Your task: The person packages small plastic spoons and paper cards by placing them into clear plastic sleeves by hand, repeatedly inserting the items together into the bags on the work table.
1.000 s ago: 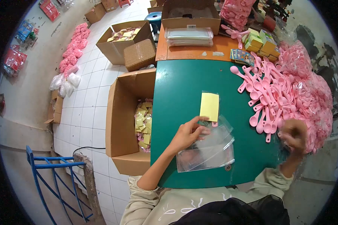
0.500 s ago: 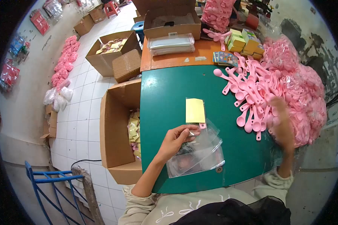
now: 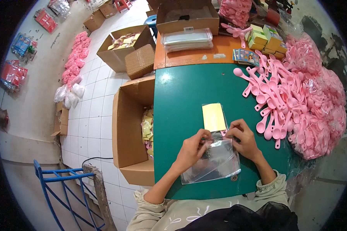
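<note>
A yellow card (image 3: 213,117) lies in a clear plastic sleeve on the green table, with a pink spoon's handle end (image 3: 223,133) showing below it. Several clear plastic bags (image 3: 216,165) are spread flat nearer to me. My left hand (image 3: 193,149) pinches the upper edge of a clear bag, thumb and fingers closed. Across from it, my right hand (image 3: 244,141) has its thumb and index finger together at the bag's other side, next to the spoon handle. Loose pink spoons (image 3: 272,92) are heaped to the right of my hands.
Bagged pink spoons (image 3: 324,104) bulge behind the heap. Picture cards (image 3: 246,57) and small yellow-green boxes (image 3: 264,37) stand at the back right. A pack of clear bags (image 3: 187,38) sits on the orange table. An open carton (image 3: 131,127) with packed pieces adjoins the table's left edge.
My right hand has come from the spoon heap to the clear bags, beside my left hand. Both hands now work at the bag's upper edge. The whole view has shifted slightly.
</note>
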Available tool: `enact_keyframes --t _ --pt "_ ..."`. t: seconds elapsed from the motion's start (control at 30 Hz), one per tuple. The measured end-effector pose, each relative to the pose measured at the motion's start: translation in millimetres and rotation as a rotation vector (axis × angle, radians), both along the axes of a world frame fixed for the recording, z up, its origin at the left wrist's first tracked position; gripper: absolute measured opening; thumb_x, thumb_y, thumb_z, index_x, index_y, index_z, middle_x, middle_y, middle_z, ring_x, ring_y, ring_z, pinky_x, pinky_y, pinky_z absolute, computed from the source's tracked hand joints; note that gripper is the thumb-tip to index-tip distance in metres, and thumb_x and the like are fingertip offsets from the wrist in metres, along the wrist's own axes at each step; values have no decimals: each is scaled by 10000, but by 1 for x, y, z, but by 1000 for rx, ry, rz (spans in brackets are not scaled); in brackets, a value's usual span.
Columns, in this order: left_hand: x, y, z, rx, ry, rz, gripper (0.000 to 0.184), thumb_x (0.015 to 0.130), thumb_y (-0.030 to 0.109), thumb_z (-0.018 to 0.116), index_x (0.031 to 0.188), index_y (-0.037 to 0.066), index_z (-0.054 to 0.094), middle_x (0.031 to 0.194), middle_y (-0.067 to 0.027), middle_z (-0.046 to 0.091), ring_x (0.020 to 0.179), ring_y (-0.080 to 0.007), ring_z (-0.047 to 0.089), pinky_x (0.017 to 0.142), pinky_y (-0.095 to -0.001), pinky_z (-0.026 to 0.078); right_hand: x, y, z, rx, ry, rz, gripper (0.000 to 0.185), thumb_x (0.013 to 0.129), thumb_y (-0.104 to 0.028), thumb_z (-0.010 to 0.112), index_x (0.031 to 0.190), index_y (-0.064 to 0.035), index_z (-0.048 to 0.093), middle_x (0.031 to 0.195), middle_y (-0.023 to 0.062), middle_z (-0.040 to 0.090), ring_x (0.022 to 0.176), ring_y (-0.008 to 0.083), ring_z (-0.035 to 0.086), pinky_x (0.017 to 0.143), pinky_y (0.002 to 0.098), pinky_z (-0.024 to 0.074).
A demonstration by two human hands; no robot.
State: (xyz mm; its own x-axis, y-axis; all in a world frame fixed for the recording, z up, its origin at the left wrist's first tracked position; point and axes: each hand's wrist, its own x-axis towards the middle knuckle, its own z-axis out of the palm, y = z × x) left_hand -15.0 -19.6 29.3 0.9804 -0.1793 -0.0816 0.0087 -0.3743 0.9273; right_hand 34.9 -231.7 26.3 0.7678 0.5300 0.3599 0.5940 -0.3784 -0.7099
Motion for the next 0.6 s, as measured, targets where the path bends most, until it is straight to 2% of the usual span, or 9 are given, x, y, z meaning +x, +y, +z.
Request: enact_keyframes --t 0.13,0.27,0.37,0.6 --pt "1 -1 -12 -45 -125 40 144 823 33 605 953 -5 558 864 -106 624 785 -152 632 603 -269 520 -3 0 -2 181 431 -53 140 765 15 644 887 -5 580 965 76 498 779 114 575 640 242 505" --pt "2 -5 -10 -56 -89 89 129 820 55 628 918 -5 570 830 -78 614 784 -117 617 593 -243 517 -9 5 -11 471 848 -132 88 835 -10 604 895 23 549 887 55 552 750 90 586 635 213 515" --pt "2 -5 -11 -52 -36 104 131 821 65 637 908 -8 571 840 -63 604 775 -96 605 597 -235 528 -9 10 -7 415 813 -228 77 866 -25 577 892 31 529 795 60 586 693 98 601 609 217 519" --pt "3 -10 -15 -162 99 239 192 828 71 641 966 -5 531 895 -54 594 771 -93 602 572 -226 522 -11 14 -9 454 792 -300 104 856 -1 580 905 13 490 790 70 591 663 108 607 571 216 517"
